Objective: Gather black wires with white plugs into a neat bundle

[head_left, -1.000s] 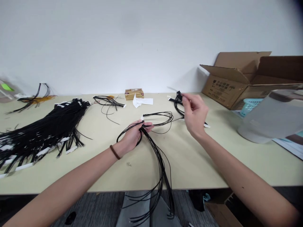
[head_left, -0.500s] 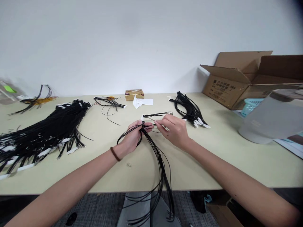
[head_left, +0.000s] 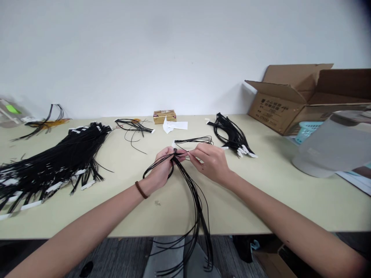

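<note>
My left hand [head_left: 162,166] is closed around a bundle of thin black cables [head_left: 194,200] at the middle of the pale table [head_left: 261,193]. The cables loop behind the hand and hang over the table's front edge. My right hand [head_left: 211,162] touches the left hand's fingertips and pinches one of the same cables near its white-tagged end. A brown band circles my left wrist.
A large heap of black tagged cables [head_left: 55,162] lies at the left. A smaller pile [head_left: 232,135] sits behind my right hand, loose wires [head_left: 133,125] at the back. A small box [head_left: 164,115], white paper [head_left: 174,125], an open cardboard box [head_left: 304,96] and a grey container [head_left: 333,144] stand around.
My right hand came back from the small cable pile at the back right to the bundle in my left hand and now pinches a cable there. My left hand stayed put.
</note>
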### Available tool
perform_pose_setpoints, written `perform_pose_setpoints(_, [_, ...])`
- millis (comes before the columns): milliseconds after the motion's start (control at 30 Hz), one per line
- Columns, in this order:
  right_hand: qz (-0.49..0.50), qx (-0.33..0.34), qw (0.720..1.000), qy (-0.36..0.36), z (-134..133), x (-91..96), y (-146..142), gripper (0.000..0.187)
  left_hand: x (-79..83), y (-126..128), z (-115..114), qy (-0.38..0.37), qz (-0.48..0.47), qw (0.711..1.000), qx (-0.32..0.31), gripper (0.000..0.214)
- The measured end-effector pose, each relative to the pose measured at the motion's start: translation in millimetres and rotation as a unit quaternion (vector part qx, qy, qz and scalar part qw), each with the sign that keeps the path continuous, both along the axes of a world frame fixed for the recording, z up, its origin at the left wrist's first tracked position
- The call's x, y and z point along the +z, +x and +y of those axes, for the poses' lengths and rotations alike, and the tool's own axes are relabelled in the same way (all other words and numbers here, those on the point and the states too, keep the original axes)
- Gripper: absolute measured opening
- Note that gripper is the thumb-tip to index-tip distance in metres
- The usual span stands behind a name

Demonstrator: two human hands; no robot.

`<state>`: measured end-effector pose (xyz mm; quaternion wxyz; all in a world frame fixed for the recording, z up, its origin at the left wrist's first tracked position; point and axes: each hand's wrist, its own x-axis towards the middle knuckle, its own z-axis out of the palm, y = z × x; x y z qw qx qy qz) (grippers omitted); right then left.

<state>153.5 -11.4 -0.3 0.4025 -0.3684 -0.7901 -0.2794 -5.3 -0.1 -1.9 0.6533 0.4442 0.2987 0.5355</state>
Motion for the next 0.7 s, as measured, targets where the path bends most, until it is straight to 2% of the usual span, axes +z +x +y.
perform_pose_setpoints(467, [-0.006,0.0,1.0,-0.016,-2.0,2.1,-1.0,0.02,-7.9,-1.6,4.3,0.05,0.033,0.998,0.007,0.02])
perform_pose_setpoints(700, [-0.032,-0.021,0.999,0.011,-5.5,7.6,-1.4,0.019,-10.6,-3.2,5.8,0.091,0.075,0.993,0.005,0.029])
